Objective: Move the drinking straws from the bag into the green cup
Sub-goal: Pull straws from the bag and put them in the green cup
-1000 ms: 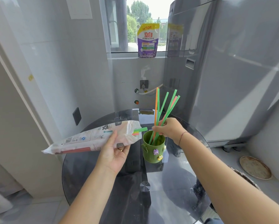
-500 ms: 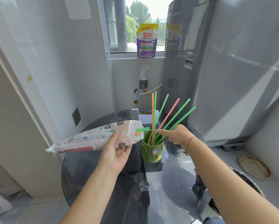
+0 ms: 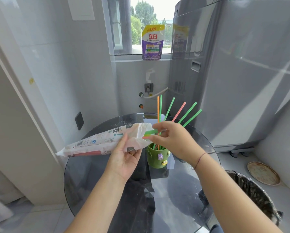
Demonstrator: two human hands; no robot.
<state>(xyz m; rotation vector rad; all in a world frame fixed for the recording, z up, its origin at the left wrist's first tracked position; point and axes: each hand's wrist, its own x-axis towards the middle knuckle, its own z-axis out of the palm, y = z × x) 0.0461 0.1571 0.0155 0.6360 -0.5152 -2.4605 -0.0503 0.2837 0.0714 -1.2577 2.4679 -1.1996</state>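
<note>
My left hand point(image 3: 124, 158) holds the white straw bag point(image 3: 97, 142) nearly level above the glass table, its open mouth pointing right. Green and pink straw ends point(image 3: 150, 132) stick out of that mouth. My right hand point(image 3: 172, 140) is at the mouth, its fingertips pinched on those straw ends. Just below stands the green cup point(image 3: 157, 158) with small stickers on its side. Several green, orange and pink straws point(image 3: 187, 115) stand fanned out in the cup.
The round dark glass table point(image 3: 107, 182) fills the centre. A grey washing machine point(image 3: 241, 73) stands right behind it. A purple detergent pouch point(image 3: 152, 42) sits on the window sill. A black-lined bin point(image 3: 253, 190) and a round plate point(image 3: 263, 173) are on the floor at right.
My right hand let go of the straws in the cup, which fanned out, and moved left to the bag's mouth, where it now pinches the protruding straw ends.
</note>
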